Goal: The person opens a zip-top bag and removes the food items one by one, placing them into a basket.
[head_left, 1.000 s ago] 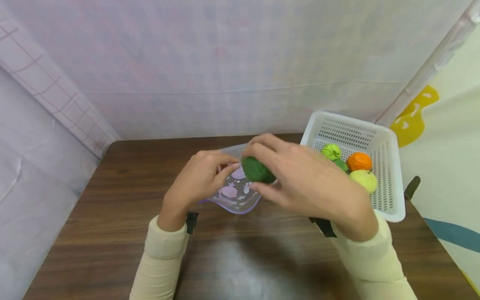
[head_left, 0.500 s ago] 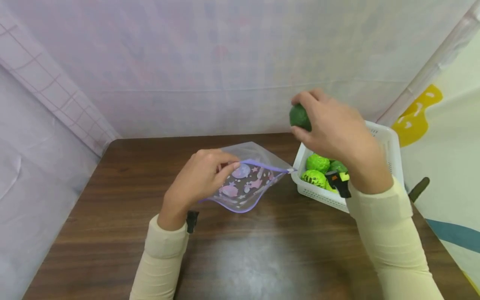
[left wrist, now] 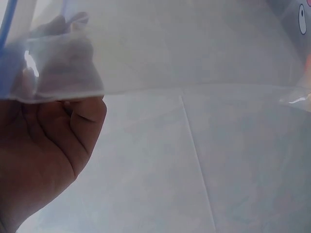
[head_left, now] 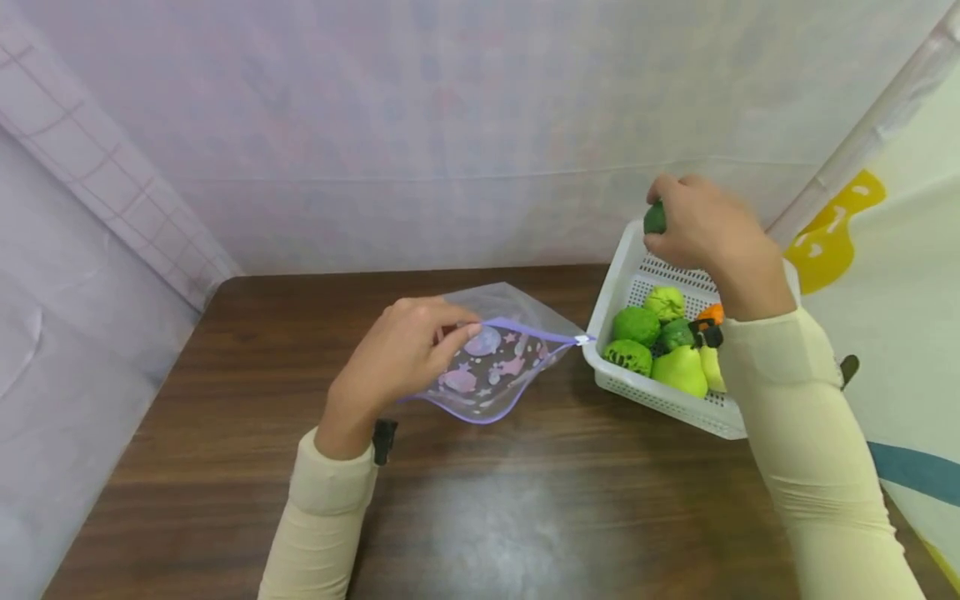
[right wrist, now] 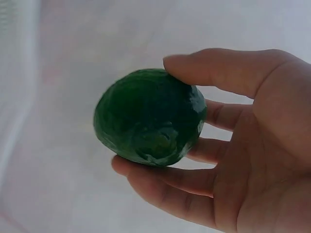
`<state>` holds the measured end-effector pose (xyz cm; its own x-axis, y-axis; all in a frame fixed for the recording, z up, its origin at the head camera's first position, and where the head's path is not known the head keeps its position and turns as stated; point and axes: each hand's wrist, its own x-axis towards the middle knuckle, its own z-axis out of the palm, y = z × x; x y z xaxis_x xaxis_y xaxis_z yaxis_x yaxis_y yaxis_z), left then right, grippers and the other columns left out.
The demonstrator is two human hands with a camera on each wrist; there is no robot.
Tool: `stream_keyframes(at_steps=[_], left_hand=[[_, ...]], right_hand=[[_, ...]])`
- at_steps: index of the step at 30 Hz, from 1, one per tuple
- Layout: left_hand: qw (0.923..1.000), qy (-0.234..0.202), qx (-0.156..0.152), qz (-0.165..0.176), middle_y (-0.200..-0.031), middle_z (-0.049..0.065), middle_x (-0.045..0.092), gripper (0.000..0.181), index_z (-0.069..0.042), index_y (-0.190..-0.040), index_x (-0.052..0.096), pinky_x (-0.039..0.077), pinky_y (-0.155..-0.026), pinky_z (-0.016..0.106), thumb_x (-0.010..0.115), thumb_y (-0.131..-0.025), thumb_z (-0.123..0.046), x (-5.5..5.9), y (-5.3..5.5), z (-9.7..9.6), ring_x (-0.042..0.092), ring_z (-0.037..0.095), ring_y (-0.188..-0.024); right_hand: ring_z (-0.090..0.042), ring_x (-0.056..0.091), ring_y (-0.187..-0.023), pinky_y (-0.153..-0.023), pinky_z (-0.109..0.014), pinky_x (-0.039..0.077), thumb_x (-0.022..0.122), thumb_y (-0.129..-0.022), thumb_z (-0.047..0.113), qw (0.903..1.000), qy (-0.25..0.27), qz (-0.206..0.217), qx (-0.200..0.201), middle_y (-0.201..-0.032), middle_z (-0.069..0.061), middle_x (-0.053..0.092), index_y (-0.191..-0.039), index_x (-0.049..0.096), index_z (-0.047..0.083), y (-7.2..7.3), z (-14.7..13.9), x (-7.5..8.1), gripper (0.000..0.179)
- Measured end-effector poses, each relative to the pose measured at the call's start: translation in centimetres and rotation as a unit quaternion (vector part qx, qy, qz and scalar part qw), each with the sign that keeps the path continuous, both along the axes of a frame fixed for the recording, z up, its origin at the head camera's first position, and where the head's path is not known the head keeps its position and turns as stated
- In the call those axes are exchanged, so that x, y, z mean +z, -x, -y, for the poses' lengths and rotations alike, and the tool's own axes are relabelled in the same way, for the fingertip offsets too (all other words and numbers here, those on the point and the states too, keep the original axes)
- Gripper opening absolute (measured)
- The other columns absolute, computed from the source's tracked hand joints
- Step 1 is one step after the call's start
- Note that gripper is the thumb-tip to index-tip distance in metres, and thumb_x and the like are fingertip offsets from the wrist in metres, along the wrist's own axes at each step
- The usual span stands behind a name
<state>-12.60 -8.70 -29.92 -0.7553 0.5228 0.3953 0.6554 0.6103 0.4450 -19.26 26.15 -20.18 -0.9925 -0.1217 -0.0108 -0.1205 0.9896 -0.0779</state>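
My left hand [head_left: 408, 346] pinches the upper left edge of a clear zip bag [head_left: 480, 408] with purple trim and pastel sea-creature prints. The bag's mouth gapes, and its white slider [head_left: 582, 340] is at the right corner, by the basket. In the left wrist view the clear film [left wrist: 194, 43] covers the fingertips. My right hand [head_left: 708, 225] grips a dark green round fruit [right wrist: 148, 119] between thumb and fingers, above the back of the white basket [head_left: 611, 312]. The right wrist view shows the fruit's glossy, slightly bumpy skin.
Inside the basket lie a green pear [head_left: 681, 372], a dark-striped green fruit [head_left: 628, 356], a bumpy green fruit [head_left: 636, 325], a lime-green wrinkled fruit [head_left: 665, 302] and an orange one [head_left: 711, 313]. White cloth [head_left: 420, 167] hangs behind the brown table [head_left: 247, 400].
My right hand has carried the dark green fruit from over the bag, rightward and back to above the basket. The left hand keeps its hold on the bag with hardly any movement.
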Motion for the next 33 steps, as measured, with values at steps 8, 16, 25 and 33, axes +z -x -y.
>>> stream_keyframes(at_steps=[8, 16, 25, 33], left_hand=[[1.0, 0.003, 0.004, 0.002, -0.079, -0.006, 0.066, 0.019, -0.015, -0.106, 0.079, 0.047, -0.058, 0.026, 0.064, -0.1, -0.025, -0.1, -0.1, 0.1, 0.055, 0.007, -0.065], [1.0, -0.001, 0.004, -0.003, -0.079, -0.006, 0.065, 0.019, -0.015, -0.105, 0.079, 0.047, -0.058, 0.026, 0.063, -0.101, -0.025, -0.2, -0.1, 0.2, 0.054, 0.007, -0.065], [1.0, -0.003, -0.003, -0.009, -0.082, -0.006, 0.068, 0.019, -0.015, -0.105, 0.079, 0.048, -0.058, 0.025, 0.064, -0.1, -0.025, -0.2, -0.2, 0.3, 0.056, 0.006, -0.066], [1.0, -0.001, -0.003, -0.008, -0.08, -0.005, 0.067, 0.019, -0.014, -0.106, 0.079, 0.047, -0.058, 0.025, 0.063, -0.101, -0.025, -0.1, -0.2, 0.3, 0.055, 0.007, -0.066]], right_hand=[[-0.051, 0.048, -0.113, -0.094, -0.065, 0.042, 0.064, -0.09, 0.016, 0.9973, 0.037, 0.043, -0.047, -0.136, -0.036, 0.046, -0.142, 0.042, -0.007, 3.3, -4.5, -5.2, 0.061], [-0.052, 0.048, -0.116, -0.098, -0.067, 0.04, 0.062, -0.089, 0.012, 0.9927, 0.063, 0.061, -0.083, -0.132, -0.038, 0.048, -0.139, 0.044, -0.01, 4.7, -8.0, -8.7, 0.057], [-0.045, 0.054, -0.105, -0.089, -0.06, 0.047, 0.059, -0.088, 0.009, 0.9849, 0.069, 0.111, -0.114, -0.128, -0.035, 0.053, -0.138, 0.046, -0.008, 4.8, -10.2, -12.2, 0.054], [-0.043, 0.053, -0.101, -0.083, -0.056, 0.048, 0.057, -0.089, 0.009, 0.9831, 0.056, 0.138, -0.107, -0.126, -0.034, 0.053, -0.138, 0.047, -0.008, 4.8, -10.5, -12.8, 0.053]])
